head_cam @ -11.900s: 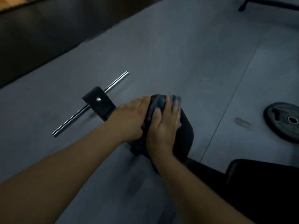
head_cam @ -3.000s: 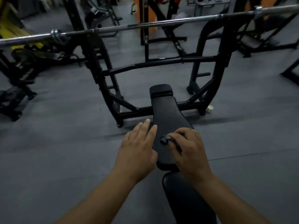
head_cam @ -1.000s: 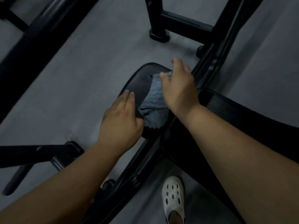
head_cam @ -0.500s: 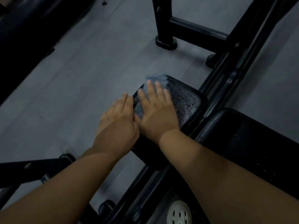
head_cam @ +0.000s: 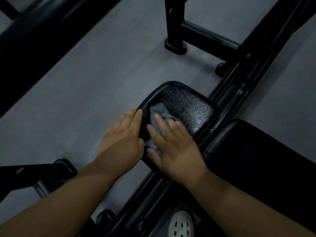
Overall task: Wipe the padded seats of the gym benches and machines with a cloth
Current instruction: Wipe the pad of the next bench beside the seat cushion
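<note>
Looking at grey gym floor (head_cam: 85,93) and a black padded seat (head_cam: 188,103); right hand (head_cam: 177,147), fingers straight, presses grey cloth (head_cam: 158,111) on it, left hand (head_cam: 122,141) open against its edge.

The left forearm (head_cam: 59,202) and right forearm (head_cam: 248,207) were bare up to the left grip (head_cam: 119,142) and right grip (head_cam: 177,151). At the frame's bottom, a foot wore a white clog (head_cam: 181,224) with round holes.

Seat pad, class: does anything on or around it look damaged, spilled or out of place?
Nothing stands out. The seat pad looks whole, with no tear showing. The right hand presses the grey cloth flat on it; the left hand rests at its left edge. Its shine may be moisture or grain.
</note>
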`<state>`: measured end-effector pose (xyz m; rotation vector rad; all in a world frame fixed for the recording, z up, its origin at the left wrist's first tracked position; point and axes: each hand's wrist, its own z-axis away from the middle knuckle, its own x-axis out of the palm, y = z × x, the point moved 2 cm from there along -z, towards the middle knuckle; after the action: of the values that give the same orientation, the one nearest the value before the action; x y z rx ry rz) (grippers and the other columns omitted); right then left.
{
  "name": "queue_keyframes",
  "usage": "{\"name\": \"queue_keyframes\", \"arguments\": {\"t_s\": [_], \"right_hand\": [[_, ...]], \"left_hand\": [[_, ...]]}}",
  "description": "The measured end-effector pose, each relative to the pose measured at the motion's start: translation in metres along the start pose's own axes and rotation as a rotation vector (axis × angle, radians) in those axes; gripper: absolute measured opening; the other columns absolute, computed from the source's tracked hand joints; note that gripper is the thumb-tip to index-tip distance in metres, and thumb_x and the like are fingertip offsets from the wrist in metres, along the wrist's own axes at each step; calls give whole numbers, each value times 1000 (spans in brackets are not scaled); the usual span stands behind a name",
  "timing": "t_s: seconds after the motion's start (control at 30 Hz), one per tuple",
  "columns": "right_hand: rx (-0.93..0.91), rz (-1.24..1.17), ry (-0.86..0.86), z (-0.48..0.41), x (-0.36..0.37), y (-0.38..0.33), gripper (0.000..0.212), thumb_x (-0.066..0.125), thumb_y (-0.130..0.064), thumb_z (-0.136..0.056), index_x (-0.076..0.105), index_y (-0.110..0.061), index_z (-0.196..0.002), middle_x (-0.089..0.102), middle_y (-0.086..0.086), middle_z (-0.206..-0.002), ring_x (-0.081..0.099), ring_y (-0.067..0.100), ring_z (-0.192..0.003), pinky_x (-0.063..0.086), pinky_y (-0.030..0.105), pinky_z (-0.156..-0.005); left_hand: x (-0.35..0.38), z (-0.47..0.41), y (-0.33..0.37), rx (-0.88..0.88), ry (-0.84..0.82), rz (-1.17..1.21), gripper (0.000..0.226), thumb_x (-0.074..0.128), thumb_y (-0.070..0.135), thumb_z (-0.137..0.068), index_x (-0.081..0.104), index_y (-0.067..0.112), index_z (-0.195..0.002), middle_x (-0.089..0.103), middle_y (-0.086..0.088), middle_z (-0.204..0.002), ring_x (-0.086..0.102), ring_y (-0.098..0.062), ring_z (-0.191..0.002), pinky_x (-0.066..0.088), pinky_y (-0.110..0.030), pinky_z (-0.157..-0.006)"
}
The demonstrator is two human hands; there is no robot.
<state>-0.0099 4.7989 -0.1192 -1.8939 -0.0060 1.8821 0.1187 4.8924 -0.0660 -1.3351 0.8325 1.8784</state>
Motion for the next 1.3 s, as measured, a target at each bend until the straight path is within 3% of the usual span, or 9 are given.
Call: {"name": "queue_keyframes", "arguments": {"t_s": [0.2, 0.37, 0.47, 0.6, 0.67, 0.83, 0.97, 1.17, 1.3], "right_hand": [[437, 68, 68, -66, -22, 35, 75, 24, -63, -96, 19, -23, -159, 5, 18, -166, 2, 40, -152, 3, 52, -122], [-39, -24, -56, -22, 9, -45, 69, 39, -40, -90, 39, -8, -151, 33, 19, -158, 31, 41, -142, 18, 53, -119], [17, -6, 97, 11, -2, 12, 54, 50, -31, -95, 50, -8, -144, 43, 17, -153, 40, 36, -141, 28, 53, -116], [402, 56, 62, -39, -29, 47, 68, 35, -48, -98, 18, -23, -159, 4, 13, -167, 1, 34, -153, 4, 49, -123], [346, 38, -25, -40, -22, 20, 68, 29, -49, -100, 10, -24, -160, -7, 13, -167, -8, 34, -153, -1, 49, -124], [107, 9, 92, 47, -13, 36, 60, 49, -31, -89, 51, -7, -144, 36, 20, -157, 36, 39, -143, 29, 52, -116], [532, 71, 228, 2, -29, 63, 63, 38, -38, -100, 36, -2, -152, 26, 26, -159, 23, 43, -148, 20, 53, -121], [81, -57, 31, 82, -5, -18, 53, 48, -15, -88, 54, 5, -137, 54, 24, -138, 51, 40, -124, 31, 49, -115], [375, -85, 66, 123, -41, 49, 68, 48, -11, -72, 50, 3, -139, 50, 19, -141, 48, 37, -126, 33, 43, -115]], "left_hand": [[4, 8, -11, -4, -20, 3, 75, 30, 31, -85, 20, 13, -157, 23, -8, -163, 27, -25, -148, 22, -35, -118], [-2, 8, -7, -7, -22, 42, 75, 24, 37, -87, 15, 15, -158, 19, -5, -164, 21, -20, -150, 14, -30, -120], [2, 7, 1, 60, -35, 26, 74, 29, 34, -86, 21, 15, -157, 22, -6, -163, 25, -23, -148, 21, -36, -120], [12, -2, 7, 117, -13, 6, 70, 31, 37, -89, 28, 14, -155, 27, -9, -162, 30, -27, -147, 33, -45, -116], [16, -7, 8, 129, -22, -11, 72, 26, 41, -89, 28, 14, -155, 27, -9, -162, 27, -27, -148, 30, -45, -118], [22, -4, 9, 131, 15, -51, 67, 32, 39, -89, 38, 11, -150, 32, -13, -159, 32, -33, -144, 33, -48, -113], [24, -2, 20, 98, 55, -26, 67, 37, 31, -88, 36, 9, -151, 28, -14, -160, 27, -31, -147, 24, -44, -117], [22, -3, 41, 174, 33, 81, 69, 46, 14, -82, 36, 9, -151, 28, -10, -161, 26, -27, -148, 24, -43, -120], [24, 11, 58, 259, 1, 91, 69, 54, 7, -84, 36, 8, -151, 27, -9, -161, 23, -27, -149, 16, -36, -118]]}}
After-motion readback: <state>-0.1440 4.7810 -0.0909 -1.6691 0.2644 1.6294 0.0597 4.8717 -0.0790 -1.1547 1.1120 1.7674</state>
